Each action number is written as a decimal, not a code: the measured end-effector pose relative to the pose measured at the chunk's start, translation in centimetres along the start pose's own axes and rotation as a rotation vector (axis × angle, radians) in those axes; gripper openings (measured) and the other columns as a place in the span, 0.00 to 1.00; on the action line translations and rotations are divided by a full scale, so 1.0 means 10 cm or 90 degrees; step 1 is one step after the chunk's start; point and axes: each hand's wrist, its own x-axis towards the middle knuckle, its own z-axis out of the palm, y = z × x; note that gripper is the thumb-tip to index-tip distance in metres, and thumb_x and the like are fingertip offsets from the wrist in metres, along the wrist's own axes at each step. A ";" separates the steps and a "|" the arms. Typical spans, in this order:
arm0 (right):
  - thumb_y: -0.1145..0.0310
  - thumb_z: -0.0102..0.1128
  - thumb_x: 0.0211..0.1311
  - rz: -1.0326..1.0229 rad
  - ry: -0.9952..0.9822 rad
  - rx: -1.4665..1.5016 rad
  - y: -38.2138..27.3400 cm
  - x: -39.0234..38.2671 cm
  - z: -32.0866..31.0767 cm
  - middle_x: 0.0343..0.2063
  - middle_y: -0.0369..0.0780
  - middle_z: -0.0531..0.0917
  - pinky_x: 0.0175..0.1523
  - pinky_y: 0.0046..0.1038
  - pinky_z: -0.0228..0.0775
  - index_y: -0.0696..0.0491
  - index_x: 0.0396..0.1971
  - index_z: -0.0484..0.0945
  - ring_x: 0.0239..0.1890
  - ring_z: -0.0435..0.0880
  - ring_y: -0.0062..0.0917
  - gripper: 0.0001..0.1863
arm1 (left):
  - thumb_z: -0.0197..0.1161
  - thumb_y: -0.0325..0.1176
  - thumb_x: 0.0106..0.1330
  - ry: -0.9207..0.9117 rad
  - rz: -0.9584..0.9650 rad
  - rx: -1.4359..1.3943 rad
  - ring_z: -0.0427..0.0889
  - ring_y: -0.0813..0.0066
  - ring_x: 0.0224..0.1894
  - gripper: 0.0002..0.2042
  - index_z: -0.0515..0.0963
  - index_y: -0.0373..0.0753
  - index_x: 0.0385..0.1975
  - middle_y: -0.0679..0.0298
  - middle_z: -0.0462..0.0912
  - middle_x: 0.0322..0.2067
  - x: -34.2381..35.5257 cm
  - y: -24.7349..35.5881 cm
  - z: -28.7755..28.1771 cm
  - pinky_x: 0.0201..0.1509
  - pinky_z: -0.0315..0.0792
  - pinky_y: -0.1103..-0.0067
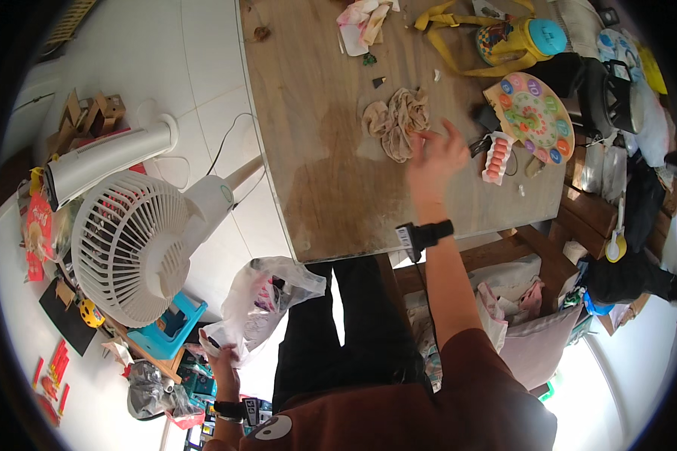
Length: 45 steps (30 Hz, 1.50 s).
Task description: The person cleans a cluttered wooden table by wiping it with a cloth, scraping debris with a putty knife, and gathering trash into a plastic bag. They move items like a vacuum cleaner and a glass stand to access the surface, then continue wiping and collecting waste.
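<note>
My left hand, down beside the table, is closed on the edge of a translucent white plastic bag with pinkish items inside. The bag hangs next to my dark-trousered legs. Over the table my right hand reaches forward, slightly blurred, with its fingers apart and nothing visible in them. Just beyond its fingertips lies a crumpled beige cloth. Whether the fingers touch the cloth I cannot tell. Further back on the table are crumpled pink-stained tissues and a small dark scrap.
On the right of the table are a round wooden number clock, a pack of red pieces and a yellow strapped bottle with a blue lid. A white fan and a blue stool stand to the left. Dark bags crowd the right side.
</note>
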 end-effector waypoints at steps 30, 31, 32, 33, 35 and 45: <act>0.69 0.51 0.69 0.206 -0.170 0.305 -0.36 -0.03 0.36 0.67 0.55 0.60 0.71 0.43 0.53 0.59 0.65 0.64 0.69 0.57 0.53 0.26 | 0.55 0.16 0.54 -0.023 0.122 -0.065 0.74 0.77 0.24 0.47 0.43 0.54 0.74 0.59 0.78 0.32 0.70 0.51 -0.75 0.29 0.71 0.81; 0.68 0.52 0.69 0.200 -0.177 0.240 -0.37 -0.03 0.29 0.67 0.56 0.59 0.70 0.43 0.54 0.58 0.65 0.64 0.69 0.58 0.52 0.26 | 0.55 0.16 0.54 -0.038 0.134 -0.065 0.74 0.76 0.24 0.47 0.43 0.53 0.74 0.58 0.78 0.32 0.81 0.55 -0.83 0.29 0.71 0.81; 0.66 0.53 0.68 0.158 -0.160 0.190 -0.39 -0.12 0.19 0.67 0.56 0.59 0.70 0.42 0.56 0.58 0.65 0.64 0.69 0.59 0.51 0.27 | 0.54 0.15 0.54 -0.053 0.138 -0.073 0.74 0.76 0.24 0.47 0.43 0.53 0.74 0.58 0.78 0.32 0.92 0.59 -0.92 0.29 0.71 0.81; 0.64 0.55 0.68 0.136 -0.157 0.134 -0.41 -0.27 0.08 0.67 0.56 0.59 0.69 0.42 0.57 0.58 0.65 0.64 0.68 0.60 0.51 0.28 | 0.54 0.15 0.54 -0.063 0.142 -0.061 0.74 0.76 0.25 0.47 0.42 0.53 0.74 0.58 0.78 0.32 1.06 0.63 -1.01 0.29 0.71 0.81; 0.63 0.55 0.68 0.103 -0.126 0.089 -0.45 -0.72 -0.21 0.66 0.57 0.62 0.68 0.41 0.58 0.59 0.63 0.66 0.67 0.63 0.50 0.27 | 0.53 0.15 0.54 -0.098 0.157 -0.055 0.74 0.76 0.25 0.47 0.42 0.52 0.74 0.58 0.78 0.32 1.34 0.72 -1.23 0.29 0.71 0.81; 0.69 0.54 0.54 0.410 -0.271 -0.120 -1.72 -3.31 -1.52 0.40 0.51 0.82 0.55 0.43 0.69 0.59 0.42 0.81 0.46 0.78 0.48 0.17 | 0.48 0.14 0.58 -0.332 0.332 -0.025 0.77 0.78 0.29 0.45 0.37 0.50 0.75 0.58 0.78 0.39 2.15 1.70 -2.12 0.35 0.75 0.82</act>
